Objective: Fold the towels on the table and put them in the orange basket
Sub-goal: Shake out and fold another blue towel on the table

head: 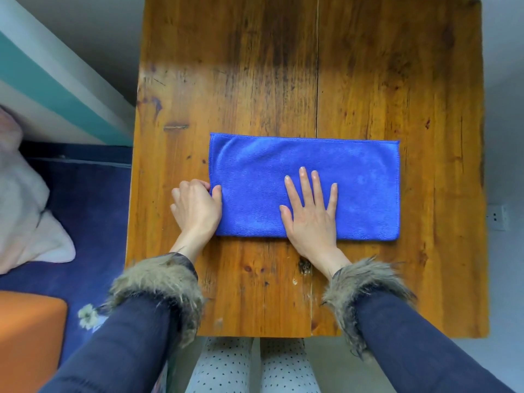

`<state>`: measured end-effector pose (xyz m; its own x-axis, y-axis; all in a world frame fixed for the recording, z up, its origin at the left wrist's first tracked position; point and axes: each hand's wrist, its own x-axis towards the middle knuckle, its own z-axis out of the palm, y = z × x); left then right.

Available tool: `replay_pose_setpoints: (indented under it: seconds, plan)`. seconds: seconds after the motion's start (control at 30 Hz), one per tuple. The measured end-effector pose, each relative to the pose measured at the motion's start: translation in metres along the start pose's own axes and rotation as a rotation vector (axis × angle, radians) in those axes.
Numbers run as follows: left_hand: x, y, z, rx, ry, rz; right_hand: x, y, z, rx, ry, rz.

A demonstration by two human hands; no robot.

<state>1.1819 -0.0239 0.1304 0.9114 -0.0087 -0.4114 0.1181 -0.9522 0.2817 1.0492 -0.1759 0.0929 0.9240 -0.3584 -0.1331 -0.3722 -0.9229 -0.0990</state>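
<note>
Head view looks straight down on both hands at work on a blue towel [304,187]. From the left hand [197,207]: its thumb lies on top of the towel's left edge and its curled fingers sit at that edge, apparently tucked just beneath, so it seems to pinch the short end ready to carry it over. The right hand [310,214] lies flat with fingers spread wide, pressing the cloth near its middle and holding nothing. The towel is a long rectangle, seemingly folded once already, lying flat on the wooden table [368,80] toward the person's side. Judging ahead, the main risk is a crooked fold: if the left hand grips only the top layer, the lower layer will stay behind and the edges will not meet. If the right palm sits off the intended crease, the halves will come out uneven, and lifting too briskly may drag the whole cloth across the smooth wood. An orange basket [28,350] shows only as a corner at lower left, down beside the table, so a loosely folded towel could fall open while carried there.
</note>
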Motion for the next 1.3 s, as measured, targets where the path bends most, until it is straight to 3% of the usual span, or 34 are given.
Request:
replay_pose_setpoints:
  seconds: [0.2, 0.3, 0.43, 0.7, 0.8, 0.93, 1.1, 1.3]
  plan:
    - [0.0, -0.007, -0.011, -0.111, -0.006, 0.188, 0.0, -0.001, -0.004, -0.026, -0.029, 0.021]
    - [0.001, -0.009, -0.019, -0.347, -0.119, 0.099, 0.0, -0.002, -0.006, -0.034, -0.05, 0.036]
    - [0.006, -0.008, -0.039, -0.71, -0.45, -0.046, 0.0, -0.003, -0.008, -0.049, -0.081, 0.044]
    - [0.003, 0.005, -0.064, -0.881, -0.697, -0.103, 0.003, -0.007, -0.015, 0.011, -0.191, 0.056]
    - [-0.012, 0.021, -0.072, -0.961, -0.686, -0.068, 0.006, 0.005, -0.031, 0.188, -0.219, -0.014]
    - [-0.039, 0.063, -0.076, -1.014, -0.625, 0.005, 0.001, 0.05, -0.064, 0.73, -0.094, 0.058]
    - [-0.08, 0.143, -0.047, -0.869, -0.473, 0.108, -0.018, 0.125, -0.085, 0.821, 0.103, 0.266]
    - [-0.119, 0.208, 0.031, -0.559, -0.343, 0.24, -0.039, 0.173, -0.077, 1.179, -0.09, 0.561]
